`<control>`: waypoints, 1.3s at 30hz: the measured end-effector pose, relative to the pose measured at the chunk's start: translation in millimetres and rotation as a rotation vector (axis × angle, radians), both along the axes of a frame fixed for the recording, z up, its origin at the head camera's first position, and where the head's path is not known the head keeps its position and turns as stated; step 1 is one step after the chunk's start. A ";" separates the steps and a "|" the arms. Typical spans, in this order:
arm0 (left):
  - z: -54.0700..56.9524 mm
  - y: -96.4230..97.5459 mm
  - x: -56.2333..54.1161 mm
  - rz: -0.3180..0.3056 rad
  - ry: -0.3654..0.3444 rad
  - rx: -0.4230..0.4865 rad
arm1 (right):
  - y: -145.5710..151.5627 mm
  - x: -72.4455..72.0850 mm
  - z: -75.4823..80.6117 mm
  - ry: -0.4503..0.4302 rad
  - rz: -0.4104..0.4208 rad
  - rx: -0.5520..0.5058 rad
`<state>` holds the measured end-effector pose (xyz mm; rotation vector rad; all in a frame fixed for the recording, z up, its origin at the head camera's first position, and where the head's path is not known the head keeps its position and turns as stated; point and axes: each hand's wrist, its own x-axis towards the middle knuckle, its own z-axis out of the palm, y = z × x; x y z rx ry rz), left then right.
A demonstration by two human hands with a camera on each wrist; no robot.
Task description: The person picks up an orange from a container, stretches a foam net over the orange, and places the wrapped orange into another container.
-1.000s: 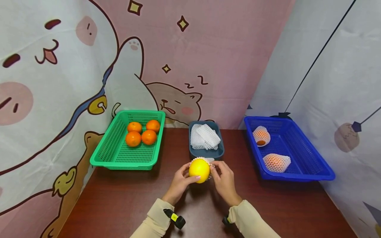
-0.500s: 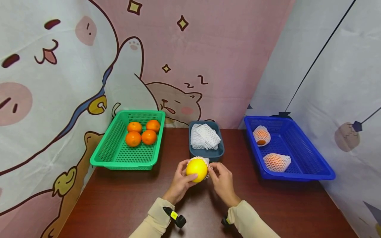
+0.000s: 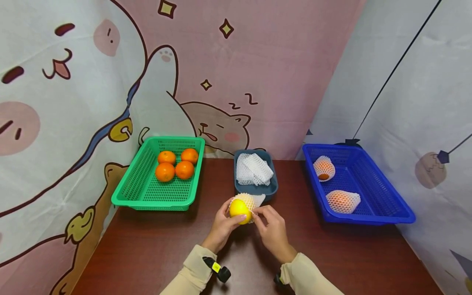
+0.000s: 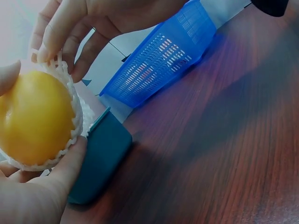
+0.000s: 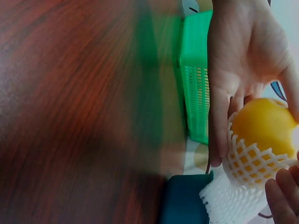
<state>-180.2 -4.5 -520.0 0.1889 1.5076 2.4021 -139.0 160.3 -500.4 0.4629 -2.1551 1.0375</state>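
The net (image 3: 256,200) is slid farther over fruit (image 3: 238,208) gripped by left fingers (image 3: 223,209); pinched by right fingers (image 3: 265,210), it is best stretched gently.

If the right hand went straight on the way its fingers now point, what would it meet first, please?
Beyond the edge of the white foam net that it pinches, the right hand would most likely meet the yellow fruit, which the left hand holds; exact depth is hard to judge.

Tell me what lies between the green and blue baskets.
In the head view, a small dark bin holding white foam nets stands between them; in front of it, the left hand holds a yellow fruit and the right hand pinches its net.
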 end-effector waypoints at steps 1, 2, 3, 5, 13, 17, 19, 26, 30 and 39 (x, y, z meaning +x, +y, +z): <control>0.1 -0.2 0.1 0.003 0.001 -0.007 | -0.6 0.3 -0.5 0.019 0.012 0.007; 0.4 -0.4 0.4 0.005 0.004 -0.009 | -1.4 0.6 -0.4 0.040 0.023 0.015; 0.3 -0.7 0.6 0.006 0.004 -0.012 | -2.2 1.1 -0.4 0.058 0.033 0.021; 0.8 -1.4 1.0 0.005 0.006 -0.016 | -4.0 2.2 -0.3 0.092 0.053 0.032; 1.5 -5.0 1.1 -0.009 0.042 -0.020 | -7.6 6.9 -0.5 0.088 0.088 0.031; 0.4 -5.7 0.1 0.018 0.095 -0.069 | -4.9 7.9 2.1 -0.029 0.087 0.005; -0.6 -5.3 -0.3 0.040 0.128 -0.101 | -4.0 7.6 4.3 -0.096 0.080 -0.023; 1.3 -3.4 1.9 0.063 0.262 -0.273 | -5.6 3.3 9.3 -0.306 -0.002 -0.065; 8.5 -6.4 4.6 0.011 0.333 -0.330 | -3.8 -0.2 8.8 -0.350 -0.047 -0.027; 40.5 -13.9 16.5 0.067 0.287 -0.292 | 1.2 -4.8 5.3 -0.348 -0.043 -0.090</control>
